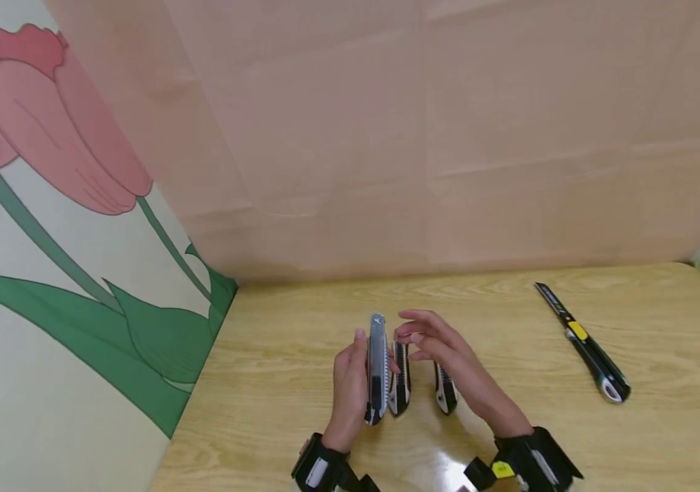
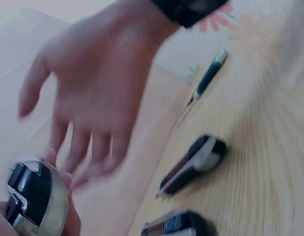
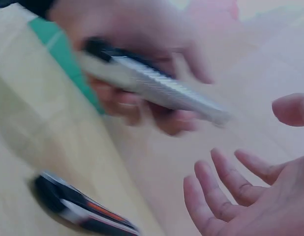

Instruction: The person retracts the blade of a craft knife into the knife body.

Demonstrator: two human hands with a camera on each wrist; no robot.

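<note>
My left hand grips a silver-grey utility knife, held upright above the table with its fingers curled behind it. Just to the right, my right hand hovers with its fingers spread and loosely bent. In the right wrist view that palm holds nothing, apart from the silver knife, which is blurred. Two black-and-white utility knives lie below: one beside the held knife, the other partly hidden under my right hand.
Farther right on the wooden table lies a black box cutter with a yellow slider, its tip pointing away to the back left. A pinkish cloth hangs behind the table. A tulip-patterned wall stands at the left.
</note>
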